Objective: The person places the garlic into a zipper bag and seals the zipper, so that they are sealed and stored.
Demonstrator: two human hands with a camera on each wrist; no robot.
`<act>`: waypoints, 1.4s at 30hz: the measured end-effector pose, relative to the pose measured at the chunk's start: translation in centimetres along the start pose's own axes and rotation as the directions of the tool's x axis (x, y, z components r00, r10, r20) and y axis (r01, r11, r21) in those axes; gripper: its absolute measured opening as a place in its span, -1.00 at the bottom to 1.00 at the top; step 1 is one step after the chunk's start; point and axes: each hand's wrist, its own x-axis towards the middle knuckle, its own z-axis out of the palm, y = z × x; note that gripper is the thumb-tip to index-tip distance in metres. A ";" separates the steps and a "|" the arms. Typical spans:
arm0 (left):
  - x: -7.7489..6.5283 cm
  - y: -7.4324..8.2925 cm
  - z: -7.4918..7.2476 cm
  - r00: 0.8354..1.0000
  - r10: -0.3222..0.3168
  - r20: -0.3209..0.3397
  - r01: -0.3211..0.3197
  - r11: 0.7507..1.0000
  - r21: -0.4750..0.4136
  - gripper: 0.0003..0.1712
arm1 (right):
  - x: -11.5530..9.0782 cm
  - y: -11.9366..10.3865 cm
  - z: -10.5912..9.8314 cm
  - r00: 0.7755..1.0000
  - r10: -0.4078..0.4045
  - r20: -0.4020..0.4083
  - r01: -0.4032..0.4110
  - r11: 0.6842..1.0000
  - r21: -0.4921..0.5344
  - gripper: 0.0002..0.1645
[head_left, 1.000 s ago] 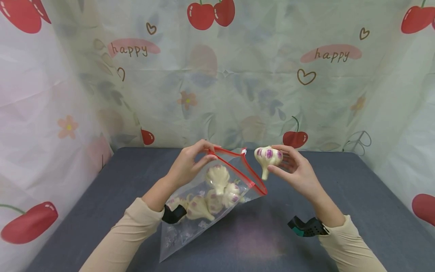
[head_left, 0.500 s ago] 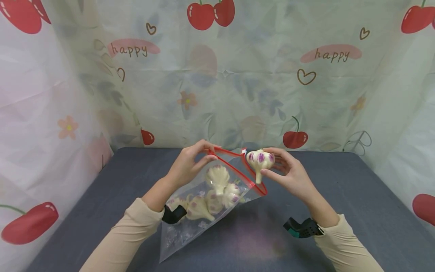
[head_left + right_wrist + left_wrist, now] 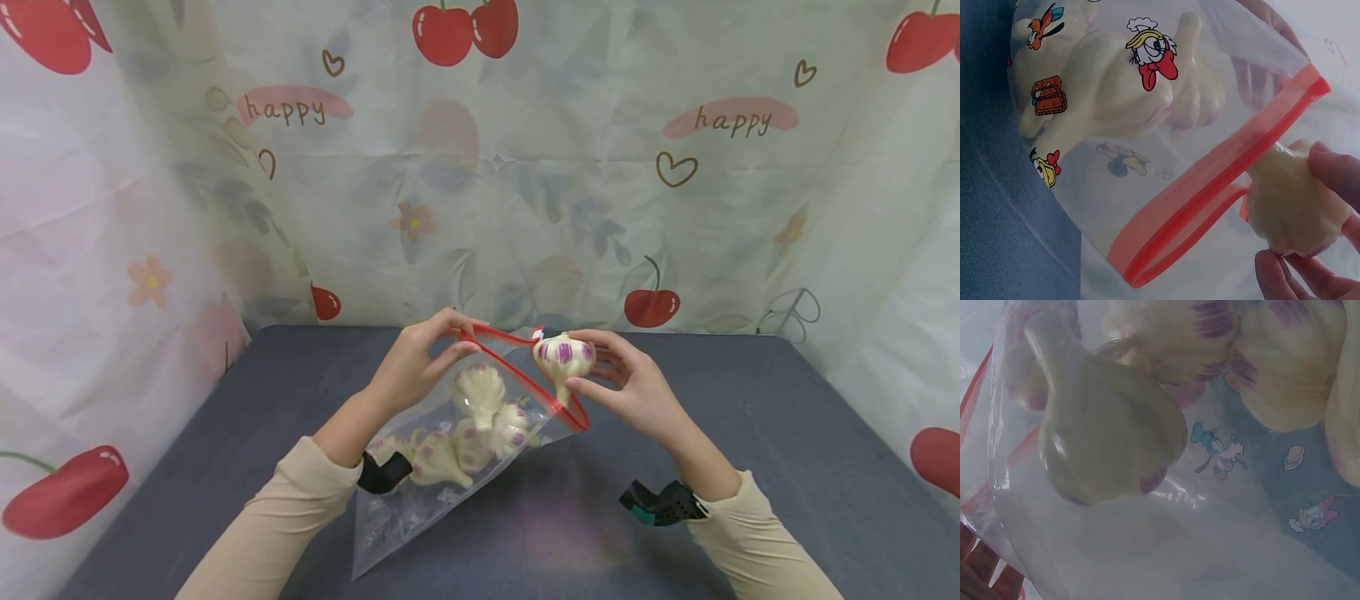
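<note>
A clear zip bag (image 3: 408, 521) with a red zip edge leans on the table, its mouth spread and facing up and right. Several garlic bulbs (image 3: 438, 458) lie inside it, also pressed near the plastic in the left wrist view. My left hand (image 3: 431, 350) pinches the bag's red rim at the upper left. In my right hand (image 3: 626, 379) is another garlic bulb (image 3: 564, 357), gripped between thumb and fingers with its stem pointing down. That bulb is at the bag's mouth; the right wrist view shows its stem end (image 3: 1266, 165) just behind the near rim.
A dark grey table (image 3: 697, 417) lies under the bag. Behind and at the sides hangs a printed curtain (image 3: 495, 208) with cherries and lettering. Each wrist carries a black camera mount (image 3: 660, 504). Cartoon figures (image 3: 1154, 53) are printed on the bag.
My right hand has moved left and slightly down with the garlic bulb, from beside the bag to its open mouth. My left hand and the bag have hardly moved.
</note>
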 end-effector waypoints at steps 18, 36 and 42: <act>0.2 0.1 0.1 1.000 -0.004 -0.006 0.004 1.000 0.010 -0.79 | 0.0 -0.4 0.5 0.998 -0.038 0.057 0.038 0.999 0.004 -0.36; 0.3 0.3 0.2 1.000 -0.010 0.000 0.010 1.000 0.024 -0.77 | 0.5 -0.9 1.3 0.993 -0.021 0.120 0.021 1.000 0.001 -0.36; 0.3 0.4 0.2 1.000 -0.008 0.005 0.008 1.000 0.028 -0.76 | 0.7 -1.0 1.7 0.990 -0.029 0.135 0.029 1.000 -0.002 -0.35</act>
